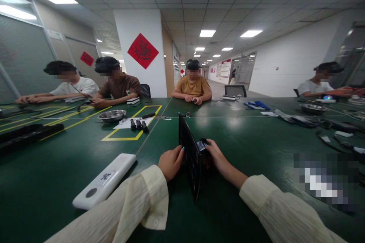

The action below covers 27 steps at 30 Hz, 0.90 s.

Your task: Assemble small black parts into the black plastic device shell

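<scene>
A flat black panel stands on its edge on the green table, right in front of me. My left hand is curled against its left face, fingers closed on it. My right hand grips the right side, where a small black part with a pale label sits against the panel. Cream sleeves cover both of my forearms.
A white power bank lies at my left. Further off are a metal bowl, small black parts inside a yellow taped square, and black trays at far left. Several seated people work around the table; cables and tools lie right.
</scene>
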{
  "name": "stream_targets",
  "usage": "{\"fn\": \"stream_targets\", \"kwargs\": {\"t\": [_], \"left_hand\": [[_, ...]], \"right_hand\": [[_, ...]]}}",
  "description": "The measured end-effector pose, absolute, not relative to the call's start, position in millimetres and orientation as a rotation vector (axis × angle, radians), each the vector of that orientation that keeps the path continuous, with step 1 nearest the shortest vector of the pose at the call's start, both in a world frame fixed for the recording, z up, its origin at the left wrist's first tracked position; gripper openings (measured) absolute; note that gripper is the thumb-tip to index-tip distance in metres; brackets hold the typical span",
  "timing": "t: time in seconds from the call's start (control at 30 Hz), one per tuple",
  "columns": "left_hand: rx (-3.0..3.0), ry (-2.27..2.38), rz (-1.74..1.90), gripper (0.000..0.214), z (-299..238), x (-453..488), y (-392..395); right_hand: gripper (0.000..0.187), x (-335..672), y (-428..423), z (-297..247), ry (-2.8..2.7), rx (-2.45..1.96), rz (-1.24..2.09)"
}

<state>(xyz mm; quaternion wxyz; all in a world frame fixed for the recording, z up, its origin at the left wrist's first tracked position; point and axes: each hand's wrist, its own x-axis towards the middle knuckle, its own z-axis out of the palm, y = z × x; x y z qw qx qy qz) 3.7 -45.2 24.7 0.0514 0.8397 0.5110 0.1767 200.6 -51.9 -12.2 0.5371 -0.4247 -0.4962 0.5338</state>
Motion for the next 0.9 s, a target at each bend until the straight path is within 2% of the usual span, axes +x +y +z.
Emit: {"fn": "stream_targets", "kwargs": {"t": [0.9], "left_hand": [[2.563,1.521,0.545,0.042,28.3,4.8,-47.9]], "right_hand": [[0.048,201.7,-47.9,-15.5,-1.179,-1.025,1.28]]}}
